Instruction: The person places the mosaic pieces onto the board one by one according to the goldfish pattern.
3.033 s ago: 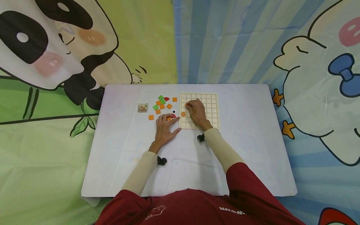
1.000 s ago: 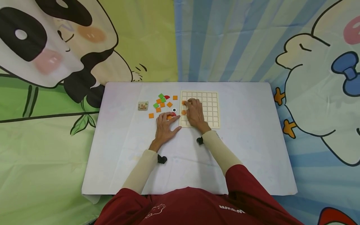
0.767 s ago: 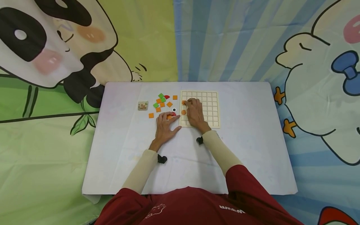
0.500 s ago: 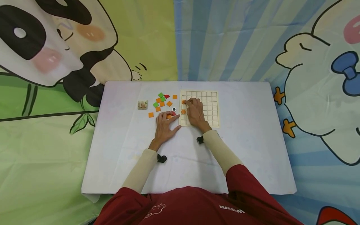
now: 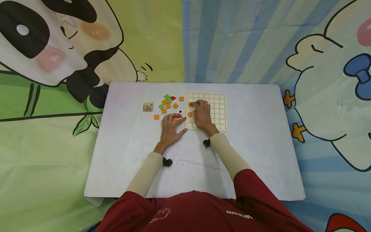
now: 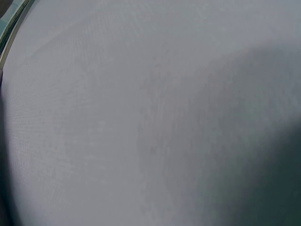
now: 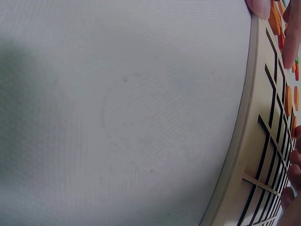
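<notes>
My right hand (image 5: 202, 112) is over the left side of a pale gridded board (image 5: 218, 124), its thumb and forefinger pinching a small orange piece (image 5: 190, 104) in the leftmost column; the fingers partly cover its shape. Nearer me in that column lies a round orange disc (image 5: 189, 114). Spread at the board's left edge, my left hand (image 5: 170, 129) touches the near corner with thumb and forefinger. Its other fingertips lie by an orange piece (image 5: 175, 119) and a red piece (image 5: 179, 115). The right wrist view catches the right hand's curled fingers (image 7: 295, 172); the left wrist view shows mostly cloth.
Left of the board lie several orange squares (image 5: 175, 105) and green squares (image 5: 161, 106), a red half-round piece (image 5: 173, 98) and a black-and-white eye disc (image 5: 180, 111). Farther left is a small patterned card (image 5: 148, 107). White cloth covers the table (image 5: 255, 145).
Since three seconds ago, my right hand has brought the orange piece slightly left and away from me into the leftmost column. My left hand stays in place. Over the last second little changes.
</notes>
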`<action>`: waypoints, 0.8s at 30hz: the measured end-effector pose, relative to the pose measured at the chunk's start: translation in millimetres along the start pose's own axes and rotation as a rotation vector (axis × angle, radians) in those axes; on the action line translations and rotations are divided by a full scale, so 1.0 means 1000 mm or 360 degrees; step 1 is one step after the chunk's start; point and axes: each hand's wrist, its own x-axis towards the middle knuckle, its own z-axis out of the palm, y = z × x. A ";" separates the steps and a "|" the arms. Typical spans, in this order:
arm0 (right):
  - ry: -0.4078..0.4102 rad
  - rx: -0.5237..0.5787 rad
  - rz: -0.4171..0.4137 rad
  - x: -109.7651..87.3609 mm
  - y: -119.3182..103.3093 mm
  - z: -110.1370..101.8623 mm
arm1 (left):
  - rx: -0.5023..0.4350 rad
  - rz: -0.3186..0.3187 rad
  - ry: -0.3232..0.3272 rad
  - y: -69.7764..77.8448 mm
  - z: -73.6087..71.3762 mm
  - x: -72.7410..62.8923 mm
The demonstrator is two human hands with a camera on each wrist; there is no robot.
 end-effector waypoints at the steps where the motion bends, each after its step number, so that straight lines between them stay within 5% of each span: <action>1: -0.0001 -0.0002 0.0003 0.000 0.000 0.000 | -0.0001 0.0001 0.0003 0.000 0.000 0.000; 24: 0.0000 0.0139 0.0092 0.007 0.001 -0.001 | -0.0027 0.0050 0.0074 0.000 0.000 0.002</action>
